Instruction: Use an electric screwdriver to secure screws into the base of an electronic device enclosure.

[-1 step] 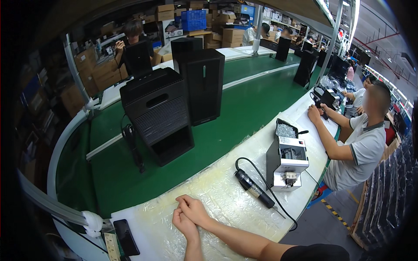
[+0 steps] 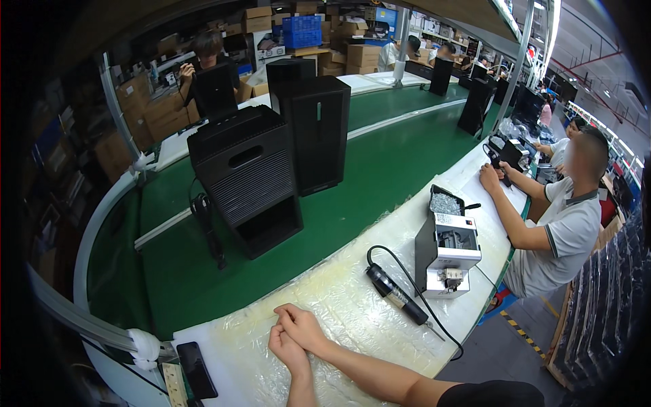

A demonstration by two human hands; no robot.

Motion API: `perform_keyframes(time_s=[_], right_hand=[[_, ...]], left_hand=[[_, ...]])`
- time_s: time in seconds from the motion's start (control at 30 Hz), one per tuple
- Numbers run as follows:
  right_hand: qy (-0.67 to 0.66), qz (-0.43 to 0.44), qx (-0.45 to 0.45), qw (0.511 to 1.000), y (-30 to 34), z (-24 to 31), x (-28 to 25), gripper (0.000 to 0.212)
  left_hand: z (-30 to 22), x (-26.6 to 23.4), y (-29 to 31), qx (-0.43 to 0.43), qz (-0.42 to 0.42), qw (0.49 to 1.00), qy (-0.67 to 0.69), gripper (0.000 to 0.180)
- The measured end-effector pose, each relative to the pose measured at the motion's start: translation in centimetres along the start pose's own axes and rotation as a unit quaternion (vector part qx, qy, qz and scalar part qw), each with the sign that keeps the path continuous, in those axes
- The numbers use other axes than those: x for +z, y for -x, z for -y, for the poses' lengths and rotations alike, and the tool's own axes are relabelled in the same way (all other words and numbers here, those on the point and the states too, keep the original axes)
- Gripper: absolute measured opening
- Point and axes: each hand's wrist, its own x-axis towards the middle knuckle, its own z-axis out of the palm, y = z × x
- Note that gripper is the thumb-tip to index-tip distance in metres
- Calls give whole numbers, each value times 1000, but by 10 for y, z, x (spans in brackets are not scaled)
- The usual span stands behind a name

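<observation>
My right hand (image 2: pixel 305 330) and my left hand (image 2: pixel 287 351) rest together on the plastic-covered bench edge (image 2: pixel 251 339), the right overlapping the left. Both have curled fingers, and no object shows in them; some fingertips are hidden where the hands meet. To their right lies a black electric screwdriver (image 2: pixel 396 294) with its cable looping around. Behind it stands a screw feeder (image 2: pixel 453 252) with a silver top, beside a black tray of small screws (image 2: pixel 445 203).
A black slatted cabinet (image 2: pixel 247 183) with a bundled cord and a taller black cabinet (image 2: pixel 315 136) stand on the green conveyor belt (image 2: pixel 380 173). At lower left lies a black phone (image 2: pixel 196 370) beside a power strip (image 2: pixel 174 385). A co-worker (image 2: pixel 563 203) sits at right.
</observation>
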Motion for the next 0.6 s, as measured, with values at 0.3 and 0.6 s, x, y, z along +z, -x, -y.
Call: perform_keyframes(time_s=[0.3, 0.6], right_hand=[[3, -2, 4, 1000, 0, 1, -2, 29], [-19, -16, -3, 1000, -1, -6, 1, 26]], left_hand=[[0, 3, 0, 6, -4, 1000, -2, 16], [-3, 2, 3, 7, -8, 999, -46, 19]])
